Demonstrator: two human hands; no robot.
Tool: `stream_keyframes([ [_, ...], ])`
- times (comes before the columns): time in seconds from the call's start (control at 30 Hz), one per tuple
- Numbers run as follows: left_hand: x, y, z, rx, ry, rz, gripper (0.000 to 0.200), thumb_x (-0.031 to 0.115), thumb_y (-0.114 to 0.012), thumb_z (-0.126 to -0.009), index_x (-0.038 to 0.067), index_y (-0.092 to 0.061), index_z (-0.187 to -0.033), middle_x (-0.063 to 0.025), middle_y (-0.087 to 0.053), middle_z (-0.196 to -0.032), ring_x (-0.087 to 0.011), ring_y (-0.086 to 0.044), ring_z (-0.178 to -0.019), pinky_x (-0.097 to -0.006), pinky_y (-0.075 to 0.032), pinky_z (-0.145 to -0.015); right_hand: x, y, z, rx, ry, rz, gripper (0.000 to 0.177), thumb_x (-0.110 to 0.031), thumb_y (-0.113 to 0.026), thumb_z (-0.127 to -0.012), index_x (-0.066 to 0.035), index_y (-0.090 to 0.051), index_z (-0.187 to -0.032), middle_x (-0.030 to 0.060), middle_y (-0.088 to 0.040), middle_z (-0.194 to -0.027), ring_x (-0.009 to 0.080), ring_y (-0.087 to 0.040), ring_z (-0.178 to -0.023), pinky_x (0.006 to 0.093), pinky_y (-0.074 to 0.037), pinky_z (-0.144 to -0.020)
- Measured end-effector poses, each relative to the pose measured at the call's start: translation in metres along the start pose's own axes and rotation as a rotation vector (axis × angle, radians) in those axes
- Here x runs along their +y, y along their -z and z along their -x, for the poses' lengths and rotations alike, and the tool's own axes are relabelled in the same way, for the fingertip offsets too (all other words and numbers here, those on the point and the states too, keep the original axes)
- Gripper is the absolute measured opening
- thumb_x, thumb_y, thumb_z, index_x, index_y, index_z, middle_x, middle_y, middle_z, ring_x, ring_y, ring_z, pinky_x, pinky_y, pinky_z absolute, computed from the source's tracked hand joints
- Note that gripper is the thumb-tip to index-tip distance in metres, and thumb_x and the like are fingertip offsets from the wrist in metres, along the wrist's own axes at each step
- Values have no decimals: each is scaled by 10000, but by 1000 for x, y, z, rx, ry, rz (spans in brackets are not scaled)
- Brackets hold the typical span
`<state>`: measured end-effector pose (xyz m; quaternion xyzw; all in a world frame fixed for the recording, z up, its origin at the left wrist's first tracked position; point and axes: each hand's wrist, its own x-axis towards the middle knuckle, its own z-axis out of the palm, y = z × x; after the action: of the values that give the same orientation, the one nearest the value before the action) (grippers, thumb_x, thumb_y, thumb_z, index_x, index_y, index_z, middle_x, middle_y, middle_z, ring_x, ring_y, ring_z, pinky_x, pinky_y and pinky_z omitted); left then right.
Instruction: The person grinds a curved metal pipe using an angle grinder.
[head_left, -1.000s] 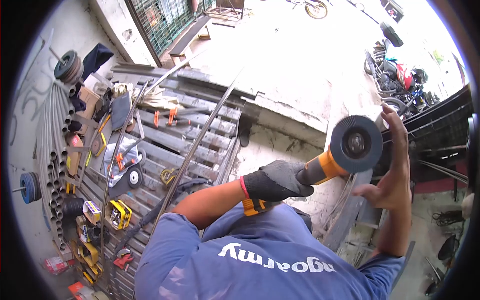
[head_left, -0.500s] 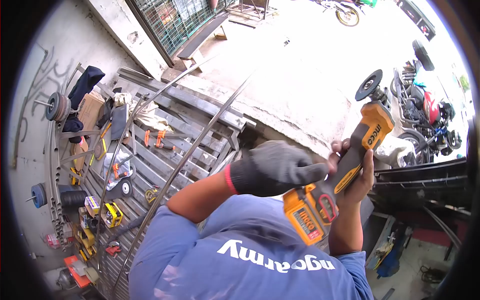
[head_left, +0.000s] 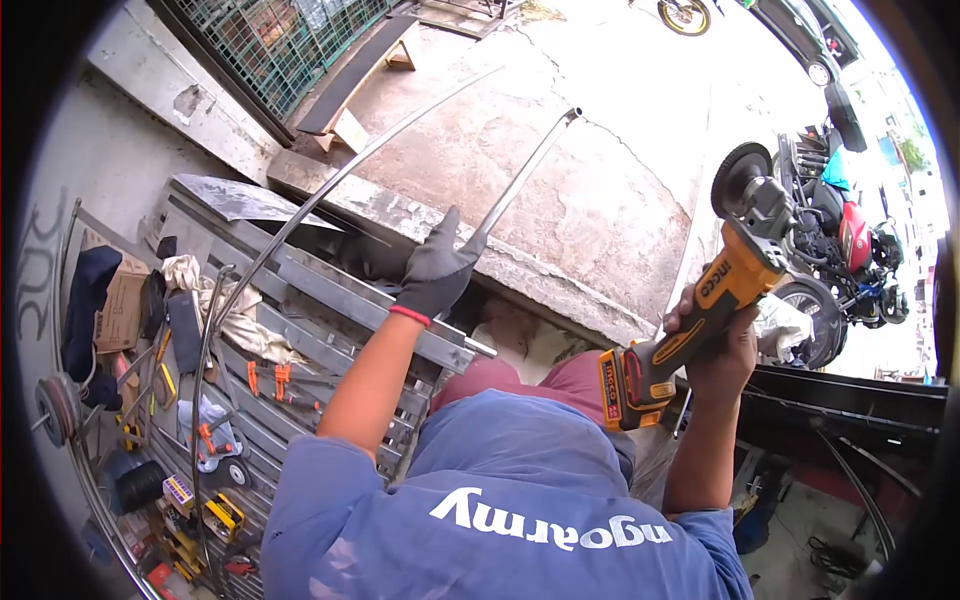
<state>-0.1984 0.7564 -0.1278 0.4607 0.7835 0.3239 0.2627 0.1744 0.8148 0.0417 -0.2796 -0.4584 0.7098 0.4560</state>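
Note:
My left hand [head_left: 438, 268], in a dark grey glove with a red cuff, is closed around a thin metal tube [head_left: 528, 178]. One finger points up beside the tube, whose open end juts out over the concrete. My bare right hand [head_left: 728, 350] grips a yellow and black cordless angle grinder [head_left: 742, 268] by its body. The dark disc [head_left: 740, 180] faces up and away from me, and the battery [head_left: 622, 390] points toward my lap. A second long, bent metal tube [head_left: 330, 190] runs to the left of my gloved hand.
Orange clamps [head_left: 283, 380], a tape measure and small boxes [head_left: 223, 513] lie on the slatted metal rack [head_left: 300, 335] at left. A concrete ledge [head_left: 540, 285] crosses ahead. A bench [head_left: 360, 75] stands at the back, and motorcycles [head_left: 850, 230] stand at right.
My left hand has moved from beside the grinder's battery out to the left, onto the tube. The grinder has tilted, its battery end swinging up. The view has shifted.

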Motion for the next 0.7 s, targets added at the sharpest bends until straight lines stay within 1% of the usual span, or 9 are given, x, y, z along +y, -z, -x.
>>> stream_keyframes([
  [0.17, 23, -59, -114, -255, 115, 171, 882, 688, -584, -1046, -48, -559, -1530, -327, -681, -1436, -478, -652, -1350, -494, -510, -1133, 50, -1, -54, -18, -84, 207, 821, -701, -538, -1082, 48, -510, -1418, 153, -681, -1091, 231, -690, -916, 380, -585, -810],
  [0.2, 17, -81, -134, -255, 88, 149, 765, 675, -568, -1066, -20, -674, -1370, -295, -768, -1238, -471, -727, -1169, -511, -560, -1015, 58, 1, -65, -46, -121, 258, 827, -714, -522, -1081, 45, -515, -1408, 145, -686, -1071, 220, -687, -891, 367, -582, -791],
  [0.27, 7, -96, -147, -407, 245, 445, 644, 625, -529, -1110, 26, -763, -1066, -219, -752, -844, -444, -724, -845, -526, -568, -810, 72, -8, -85, -24, -171, 225, 834, -744, -496, -1073, 35, -540, -1368, 138, -691, -1047, 203, -684, -851, 346, -575, -756],
  [0.3, -1, -100, -144, -394, 176, 305, 603, 587, -529, -1118, 30, -759, -1093, -255, -759, -920, -462, -727, -905, -535, -563, -842, 83, -6, -92, -12, -164, 258, 870, -769, -485, -1062, 37, -547, -1383, 141, -691, -1061, 201, -681, -846, 346, -574, -748],
  [0.33, -3, -96, -132, -292, 160, 177, 596, 593, -543, -1123, 32, -745, -1120, -226, -745, -891, -381, -700, -815, -491, -549, -786, 93, -11, -93, 34, -161, 258, 894, -773, -482, -1060, 47, -540, -1413, 144, -688, -1063, 200, -676, -849, 344, -572, -742],
  [0.43, -16, -53, -98, -304, 212, 204, 585, 570, -509, -1130, 31, -732, -1171, -285, -745, -1006, -482, -706, -979, -541, -540, -878, 108, -6, -112, -82, -205, 201, 896, -776, -444, -1076, 18, -510, -1483, 153, -658, -1046, 213, -624, -805, 358, -539, -716],
  [0.5, -5, 1, -69, -325, 280, 149, 571, 544, -496, -1135, 20, -718, -1176, -304, -749, -1056, -514, -712, -1056, -570, -542, -922, 110, -1, -128, -115, -219, 265, 906, -778, -503, -1050, 38, -523, -1442, 154, -676, -1049, 200, -654, -799, 333, -549, -696],
  [0.57, -54, 4, -42, -211, 210, 65, 559, 549, -489, -1139, 28, -690, -1159, -290, -750, -1023, -524, -710, -1054, -591, -532, -889, 121, 4, -145, -139, -221, 301, 908, -787, -538, -1031, 46, -542, -1395, 141, -691, -1007, 187, -674, -772, 317, -552, -669],
  [0.7, -71, 50, -17, -241, 204, -109, 417, 450, -612, -1106, 48, -699, -1175, -275, -733, -1048, -509, -700, -1019, -562, -546, -866, 149, 2, -177, -112, -156, 452, 952, -849, -533, -989, 37, -582, -1334, 107, -703, -933, 170, -680, -712, 308, -552, -630],
])
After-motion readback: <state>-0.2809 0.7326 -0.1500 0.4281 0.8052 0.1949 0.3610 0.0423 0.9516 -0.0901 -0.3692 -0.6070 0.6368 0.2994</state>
